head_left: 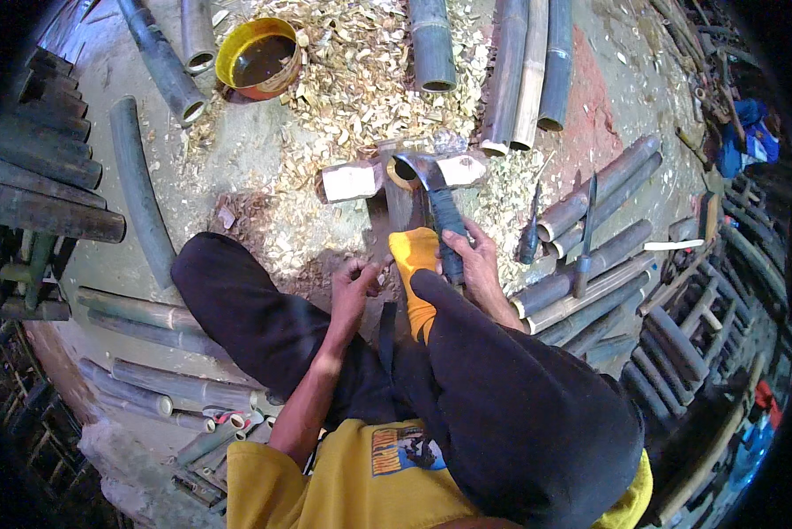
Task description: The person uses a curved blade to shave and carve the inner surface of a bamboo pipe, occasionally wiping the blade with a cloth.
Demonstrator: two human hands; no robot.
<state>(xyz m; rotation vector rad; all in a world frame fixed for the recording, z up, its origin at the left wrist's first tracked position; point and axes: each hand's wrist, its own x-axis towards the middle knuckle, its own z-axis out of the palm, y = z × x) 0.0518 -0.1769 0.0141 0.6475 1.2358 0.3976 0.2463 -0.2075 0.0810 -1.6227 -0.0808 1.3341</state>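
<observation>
My right hand point(478, 261) is closed around the dark wrapped handle of an adze point(447, 222). Its curved metal head reaches over the round pale end of a bamboo tube point(402, 175), close to it or touching. My foot in a yellow sock point(411, 251) rests beside the handle, at the near part of the tube. To the left of the foot, my left hand point(357, 280) is closed with fingertips pinched; what they hold, if anything, is too small to tell. Wooden blocks with pale flat faces point(350, 182) lie on both sides of the tube end.
Wood shavings point(352, 97) cover the floor ahead. A yellow bucket point(259, 58) of dark liquid stands at the far left. A pointed tool point(530, 231) and a long knife point(585, 238) are to the right. Bamboo lengths point(142, 189) lie around me, and stacked bamboo point(48, 167) stands left.
</observation>
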